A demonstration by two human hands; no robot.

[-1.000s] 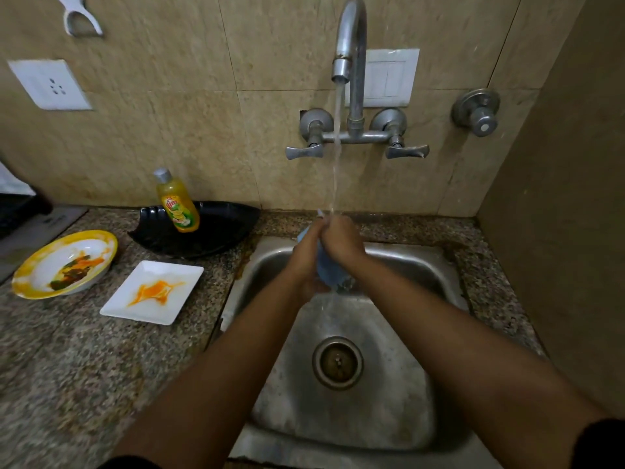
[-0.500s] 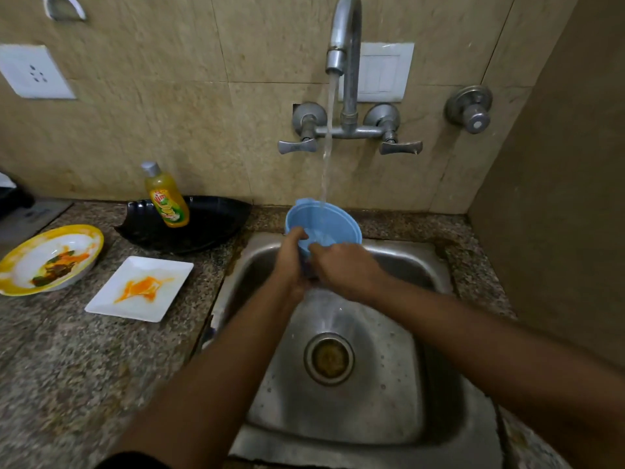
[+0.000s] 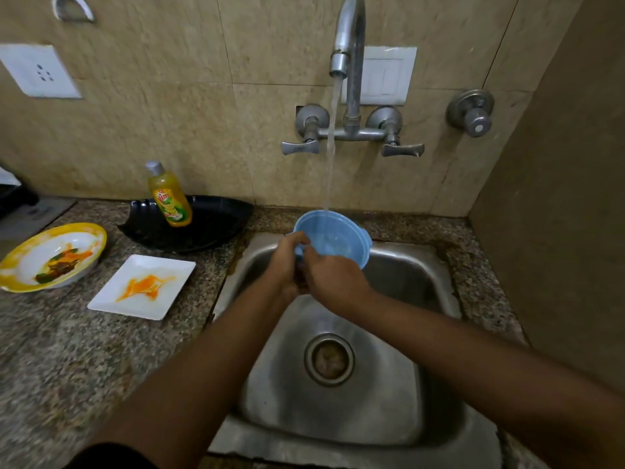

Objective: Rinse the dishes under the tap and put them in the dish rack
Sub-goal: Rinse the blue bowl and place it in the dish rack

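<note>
A light blue bowl [image 3: 333, 238] sits just above the middle of the frame, held over the back edge of the steel sink [image 3: 389, 418], its open mouth tipped up toward the tap [image 3: 348, 38]. A thin stream of water [image 3: 330, 147] falls from the spout straight into it. The left hand [image 3: 287, 262] has its fingers [image 3: 301, 239] curled over the bowl's near-left rim, gripping it. The right hand [image 3: 333, 282] is cupped against the bowl's lower front; its fingertips are tucked out of sight, so how they lie cannot be told. Both forearms reach in from the bottom of the frame.

To the left, on the speckled stone tabletop [image 3: 67, 350], lies a square white plate [image 3: 142, 287] smeared orange, and farther left a yellow-rimmed plate [image 3: 50, 257] with food scraps. Behind them a yellow dish-soap bottle [image 3: 169, 194] stands in a black dish [image 3: 209, 225] against the tiled wall. A socket [image 3: 39, 71] shows at upper left, a switch plate [image 3: 385, 74] behind the tap, a round valve [image 3: 471, 111] at upper right.
</note>
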